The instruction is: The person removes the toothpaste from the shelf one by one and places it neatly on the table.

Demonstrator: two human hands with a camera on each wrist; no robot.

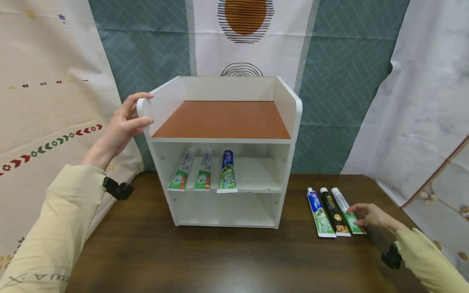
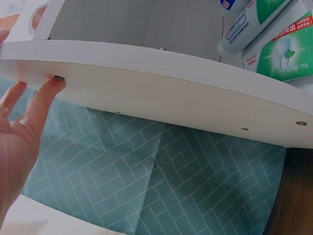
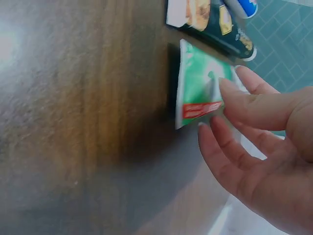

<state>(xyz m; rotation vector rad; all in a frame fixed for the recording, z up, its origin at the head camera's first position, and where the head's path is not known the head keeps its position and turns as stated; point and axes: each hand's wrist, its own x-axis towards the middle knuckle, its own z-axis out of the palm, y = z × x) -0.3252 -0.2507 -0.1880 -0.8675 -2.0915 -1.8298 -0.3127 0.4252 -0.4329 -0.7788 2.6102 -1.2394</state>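
My left hand point(image 1: 122, 126) holds the upper left side panel of a small white shelf unit point(image 1: 220, 140), thumb and fingers at its edge. At the right, my right hand point(image 1: 375, 217) pinches a white-and-green toothpaste tube point(image 3: 203, 81) between thumb and fingers, near its flat end. Beside it lie a black toothpaste tube point(image 1: 335, 213) and a blue-and-green toothpaste tube point(image 1: 321, 213), caps pointing away from me. On the middle shelf rest two white-and-green tubes point(image 1: 181, 171) and a blue-and-green tube point(image 1: 227, 171), flat ends at the front edge.
The unit stands on a dark brown wooden table point(image 1: 220, 256). Its top has a brown panel point(image 1: 223, 120) with raised white walls, and a lower shelf point(image 1: 225, 209) sits beneath the tubes. Patterned cloths point(image 1: 344, 81) hang behind and at both sides.
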